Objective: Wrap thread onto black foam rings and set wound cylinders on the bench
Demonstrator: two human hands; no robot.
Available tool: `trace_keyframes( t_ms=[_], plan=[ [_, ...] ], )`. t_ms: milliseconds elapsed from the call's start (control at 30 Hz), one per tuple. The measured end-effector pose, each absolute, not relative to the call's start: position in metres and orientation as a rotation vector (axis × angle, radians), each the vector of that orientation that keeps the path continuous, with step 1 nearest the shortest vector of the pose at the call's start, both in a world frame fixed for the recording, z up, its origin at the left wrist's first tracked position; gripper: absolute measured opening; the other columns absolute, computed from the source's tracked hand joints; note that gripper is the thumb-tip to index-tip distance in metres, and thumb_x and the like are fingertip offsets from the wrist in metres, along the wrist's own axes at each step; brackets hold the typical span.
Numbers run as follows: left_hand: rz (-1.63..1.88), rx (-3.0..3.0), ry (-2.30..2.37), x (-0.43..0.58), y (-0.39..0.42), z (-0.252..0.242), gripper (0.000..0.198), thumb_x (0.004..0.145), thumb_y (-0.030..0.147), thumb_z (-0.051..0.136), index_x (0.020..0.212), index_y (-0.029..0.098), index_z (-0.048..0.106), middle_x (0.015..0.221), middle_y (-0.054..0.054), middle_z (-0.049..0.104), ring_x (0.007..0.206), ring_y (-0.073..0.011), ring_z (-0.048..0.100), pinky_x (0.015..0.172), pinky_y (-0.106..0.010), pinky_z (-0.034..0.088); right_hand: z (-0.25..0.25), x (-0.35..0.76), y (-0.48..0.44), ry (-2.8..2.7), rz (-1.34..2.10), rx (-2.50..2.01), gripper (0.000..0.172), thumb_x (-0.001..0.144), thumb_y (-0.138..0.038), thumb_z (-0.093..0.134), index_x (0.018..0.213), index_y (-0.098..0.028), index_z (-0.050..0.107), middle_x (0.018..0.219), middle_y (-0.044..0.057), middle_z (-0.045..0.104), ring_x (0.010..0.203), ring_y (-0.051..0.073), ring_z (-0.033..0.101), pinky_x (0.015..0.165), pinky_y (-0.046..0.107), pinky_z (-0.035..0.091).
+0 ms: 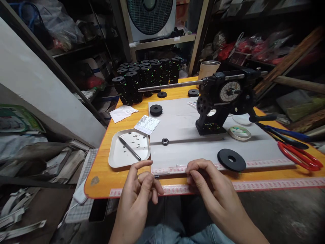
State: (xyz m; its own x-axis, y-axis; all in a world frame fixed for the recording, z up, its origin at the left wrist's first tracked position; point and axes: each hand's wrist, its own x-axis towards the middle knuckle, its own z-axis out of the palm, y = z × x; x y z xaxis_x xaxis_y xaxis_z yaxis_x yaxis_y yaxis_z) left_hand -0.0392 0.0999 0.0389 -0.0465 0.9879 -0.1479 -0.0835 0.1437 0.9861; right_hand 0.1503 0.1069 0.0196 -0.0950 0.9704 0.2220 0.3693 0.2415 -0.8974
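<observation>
While two hands wait at the near edge of the white board (177,125), a thin dark stick (156,176) shows along that same edge, in the space between them. One end of the stick is just beside the fingers of the left hand (142,189), and the rest points toward the right hand (212,186). The left hand is loosely bent, with its pointing finger held out and its thumb over the other fingers. I cannot tell if it has hold of the stick. The right hand has its thumb and fingertips close together, and I cannot tell if something small is pinched there.

On the board, just past the right hand, lies a big flat black ring (223,161). A small black ring (163,143) sits on the board's left part, and a thick black wheel (154,111) lies at its far left corner. A black machine (212,125) stands on the board's right part, with a roll of tape (240,138) beside it. Left of the board is a white tray (113,149) with a pen (129,148) and tiny dark bits. Red-handled scissors (310,166) lie at the board's right end.
</observation>
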Motion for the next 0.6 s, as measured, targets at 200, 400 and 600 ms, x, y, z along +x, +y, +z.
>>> trace_keyframes(
  t_ms=[200, 400, 600],
  plan=[
    [1.368, 1.048, 1.409, -0.03, 0.09, 0.057, 0.026, 0.088, 0.039, 0.063, 0.109, 0.022, 0.063, 0.051, 0.004, 0.05, 0.048, -0.01, 0.042, 0.048, -0.019, 0.031, 0.014, 0.144, 0.103, -1.599, 0.967, -1.243, 0.012, 0.101, -0.028, 0.042, 0.096, -0.022, 0.051, 0.071, -0.002, 0.058, 0.063, 0.014, 0.057, 0.06, 0.026, 0.044],
    [1.495, 1.096, 1.3, -0.022, 0.094, 0.065, 0.023, 0.086, 0.034, 0.067, 0.105, 0.021, 0.064, 0.051, 0.004, 0.052, 0.049, -0.0114, 0.048, 0.051, -0.02, 0.036, 0.013, 0.143, 0.101, -1.522, 1.109, -1.166, 0.012, 0.101, -0.029, 0.043, 0.105, -0.023, 0.053, 0.078, -0.001, 0.06, 0.07, 0.014, 0.061, 0.064, 0.026, 0.048],
    [1.526, 1.085, 1.126, -0.019, 0.102, 0.07, 0.021, 0.085, 0.033, 0.069, 0.102, 0.022, 0.064, 0.069, 0.0, 0.065, 0.051, -0.0089, 0.052, 0.059, -0.02, 0.045, 0.024, 0.142, 0.099, -1.628, 1.146, -1.056, 0.022, 0.1, -0.022, 0.045, 0.118, -0.027, 0.055, 0.104, 0.002, 0.062, 0.093, 0.015, 0.061, 0.083, 0.029, 0.048]
  ],
)
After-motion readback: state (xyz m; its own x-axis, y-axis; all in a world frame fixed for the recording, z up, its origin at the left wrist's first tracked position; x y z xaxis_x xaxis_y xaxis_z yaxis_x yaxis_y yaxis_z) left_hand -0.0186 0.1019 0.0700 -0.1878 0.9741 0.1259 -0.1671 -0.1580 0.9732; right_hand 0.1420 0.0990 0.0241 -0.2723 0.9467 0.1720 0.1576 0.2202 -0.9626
